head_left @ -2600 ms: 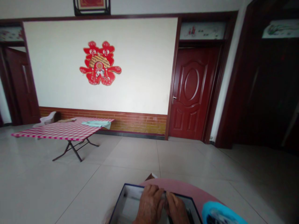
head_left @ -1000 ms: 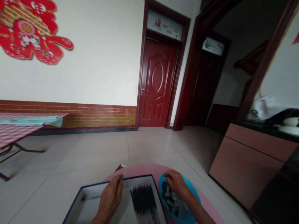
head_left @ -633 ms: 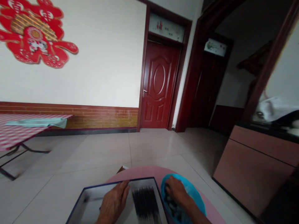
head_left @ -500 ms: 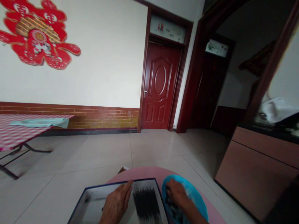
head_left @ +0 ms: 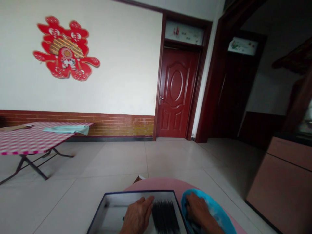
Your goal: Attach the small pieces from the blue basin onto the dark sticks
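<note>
Head view: where do the edges lie, and where is there room to move?

A shallow tray (head_left: 131, 196) with a dark blue rim sits on a round pink worktop (head_left: 161, 182). Its right wall stands just beside a bright blue basin (head_left: 223, 213), so that gap is tight. Pale tray bottom shows across the left part. Beyond the worktop, tiled floor (head_left: 122, 159) spreads toward a red door (head_left: 179, 94).

How are the left hand (head_left: 136, 215) and right hand (head_left: 198, 208) held?

The left reaches over the tray, fingers nearly straight, tips just beside a row of thin black sticks (head_left: 166, 218) lying at the right; whether it grips anything, I cannot tell. The right dips into the basin, fingers bent downward, any hold hidden.

What differs from the earliest frame?

There, both hands meet over the tray; now they are apart, and the view is turned rightward.
</note>
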Available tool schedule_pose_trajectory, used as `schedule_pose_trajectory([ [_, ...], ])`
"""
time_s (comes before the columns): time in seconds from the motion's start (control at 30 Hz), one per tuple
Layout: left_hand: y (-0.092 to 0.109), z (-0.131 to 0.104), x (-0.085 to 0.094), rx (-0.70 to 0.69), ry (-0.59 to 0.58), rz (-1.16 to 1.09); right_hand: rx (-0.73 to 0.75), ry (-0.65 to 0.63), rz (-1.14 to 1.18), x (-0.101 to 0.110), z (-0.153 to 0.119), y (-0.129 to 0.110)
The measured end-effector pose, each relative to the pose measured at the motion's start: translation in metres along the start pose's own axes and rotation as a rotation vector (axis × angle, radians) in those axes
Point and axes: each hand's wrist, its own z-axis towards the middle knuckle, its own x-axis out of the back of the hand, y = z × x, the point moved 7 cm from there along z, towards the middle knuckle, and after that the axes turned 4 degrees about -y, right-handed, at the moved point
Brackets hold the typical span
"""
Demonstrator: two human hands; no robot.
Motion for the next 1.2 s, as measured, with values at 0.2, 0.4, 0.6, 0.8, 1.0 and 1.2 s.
schedule_pose_trajectory([
  [0.2, 0.0, 0.003, 0.003, 0.019, -0.004, -0.032, 0.026, 0.169, 0.192, 0.022, 0.005, 0.01],
  [0.4, -0.004, 0.003, 0.014, -0.011, 0.108, -0.067, -0.029, 0.136, 0.947, 0.061, 0.024, -0.044],
  [0.6, -0.014, 0.003, 0.025, 0.037, 0.173, -0.102, -0.129, -0.17, 1.692, 0.026, 0.03, -0.145],
  [0.8, -0.014, 0.004, 0.027, 0.042, 0.173, -0.097, -0.199, -0.229, 1.919, 0.008, 0.016, -0.158],
  [1.0, -0.015, 0.007, 0.025, 0.084, 0.056, -0.132, -0.113, -0.211, 1.732, 0.016, 0.018, -0.156],
  [1.2, -0.016, 0.006, 0.025, 0.102, 0.05, -0.161, -0.113, -0.217, 1.666, 0.018, 0.019, -0.158],
])
